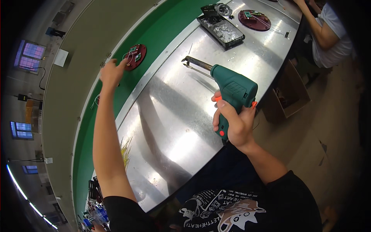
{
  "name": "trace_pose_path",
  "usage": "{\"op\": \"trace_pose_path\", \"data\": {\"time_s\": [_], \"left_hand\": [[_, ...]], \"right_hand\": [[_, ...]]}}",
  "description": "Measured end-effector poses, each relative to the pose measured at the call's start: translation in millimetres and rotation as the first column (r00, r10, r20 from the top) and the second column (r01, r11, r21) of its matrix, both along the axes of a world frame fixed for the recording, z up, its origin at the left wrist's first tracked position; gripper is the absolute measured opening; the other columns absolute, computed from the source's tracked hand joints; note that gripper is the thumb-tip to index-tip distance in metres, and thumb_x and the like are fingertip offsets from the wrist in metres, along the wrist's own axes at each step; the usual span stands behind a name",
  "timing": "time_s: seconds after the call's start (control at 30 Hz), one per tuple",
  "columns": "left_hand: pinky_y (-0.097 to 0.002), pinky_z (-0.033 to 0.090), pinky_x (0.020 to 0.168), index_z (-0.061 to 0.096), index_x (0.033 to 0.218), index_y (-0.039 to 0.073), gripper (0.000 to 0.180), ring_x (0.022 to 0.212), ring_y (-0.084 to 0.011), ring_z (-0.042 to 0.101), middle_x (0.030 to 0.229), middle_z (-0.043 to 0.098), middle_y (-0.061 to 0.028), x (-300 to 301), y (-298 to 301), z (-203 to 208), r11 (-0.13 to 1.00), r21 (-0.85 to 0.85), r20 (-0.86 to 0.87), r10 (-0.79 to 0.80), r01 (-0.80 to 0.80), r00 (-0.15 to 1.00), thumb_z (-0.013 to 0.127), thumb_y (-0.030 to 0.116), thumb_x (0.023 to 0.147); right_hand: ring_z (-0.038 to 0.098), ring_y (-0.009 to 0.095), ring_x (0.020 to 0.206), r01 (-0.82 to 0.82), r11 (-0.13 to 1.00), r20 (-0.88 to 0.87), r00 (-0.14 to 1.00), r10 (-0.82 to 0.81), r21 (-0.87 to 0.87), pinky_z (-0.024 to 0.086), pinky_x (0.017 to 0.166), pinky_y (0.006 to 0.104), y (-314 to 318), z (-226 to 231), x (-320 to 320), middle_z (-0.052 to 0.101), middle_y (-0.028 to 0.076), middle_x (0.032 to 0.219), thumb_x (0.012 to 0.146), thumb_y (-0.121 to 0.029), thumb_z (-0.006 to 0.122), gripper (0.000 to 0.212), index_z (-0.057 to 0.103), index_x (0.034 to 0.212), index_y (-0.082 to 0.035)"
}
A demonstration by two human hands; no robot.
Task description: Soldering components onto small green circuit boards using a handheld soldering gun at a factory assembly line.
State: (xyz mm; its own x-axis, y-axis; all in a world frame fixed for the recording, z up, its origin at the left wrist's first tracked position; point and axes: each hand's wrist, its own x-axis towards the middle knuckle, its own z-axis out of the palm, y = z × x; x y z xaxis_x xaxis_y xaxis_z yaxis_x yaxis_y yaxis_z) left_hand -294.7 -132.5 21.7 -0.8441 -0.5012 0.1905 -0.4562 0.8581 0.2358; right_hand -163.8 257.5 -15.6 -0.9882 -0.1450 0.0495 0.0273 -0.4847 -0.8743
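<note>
My right hand (235, 123) is closed round the grip of a dark green soldering gun (235, 86) with orange buttons. Its metal tip and thin solder-feed tube point to the upper left, above the metal worktop. Over the green belt at the far left, my left hand (112, 73) reaches out with its fingers apart. Beside these fingers lies a dark red round disc (140, 58) carrying a small green circuit board and pale wires. Whether the fingertips touch the disc or its wires cannot be made out.
A black tray (235, 41) of silvery bits stands on the shiny metal worktop (177, 116), near another dark red disc (259, 24) with wires. Yellow wires (125, 150) lie by my left forearm. At right are a cardboard box (297, 96) and a co-worker in a white shirt (334, 34).
</note>
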Motion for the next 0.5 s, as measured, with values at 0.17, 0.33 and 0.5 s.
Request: {"op": "trace_pose_path", "data": {"time_s": [0.17,0.33,0.5], "left_hand": [[-0.0437,0.052,0.090,0.071,0.120,0.008,0.057,0.101,-0.0358,0.070,0.107,0.074,-0.0199,-35,14,-32,0.979,-0.184,-0.022,0.089,-0.092,0.996,0.063,0.055,0.090],[-0.0369,0.052,0.082,0.073,0.107,0.000,0.047,0.089,-0.0284,0.070,0.100,0.075,-0.0158,-31,-38,-28,0.971,0.237,-0.170,0.086,-0.044,0.982,0.062,0.045,0.097],[-0.0292,0.049,0.077,0.070,0.093,-0.005,0.038,0.083,-0.0144,0.062,0.096,0.073,-0.0082,35,11,24,0.796,0.545,-0.438,0.002,0.264,0.899,0.058,0.029,0.102]], "right_hand": [[0.060,0.018,0.051,0.023,1.000,0.015,1.000,-0.023,-0.007,0.049,0.045,0.0301,-2,3,0,0.062,0.016,0.101,0.093,-0.009,0.059,0.023,0.058,0.110,0.006],[0.060,0.018,0.052,-0.004,0.999,0.028,1.000,0.005,-0.037,0.049,0.045,0.0301,-3,2,1,0.062,0.016,0.103,0.093,-0.008,0.059,0.023,0.058,0.110,0.007],[0.060,0.018,0.051,0.009,0.999,0.024,1.000,-0.008,-0.036,0.048,0.044,0.0298,-3,4,0,0.063,0.017,0.102,0.093,-0.008,0.058,0.023,0.058,0.110,0.007]]}}
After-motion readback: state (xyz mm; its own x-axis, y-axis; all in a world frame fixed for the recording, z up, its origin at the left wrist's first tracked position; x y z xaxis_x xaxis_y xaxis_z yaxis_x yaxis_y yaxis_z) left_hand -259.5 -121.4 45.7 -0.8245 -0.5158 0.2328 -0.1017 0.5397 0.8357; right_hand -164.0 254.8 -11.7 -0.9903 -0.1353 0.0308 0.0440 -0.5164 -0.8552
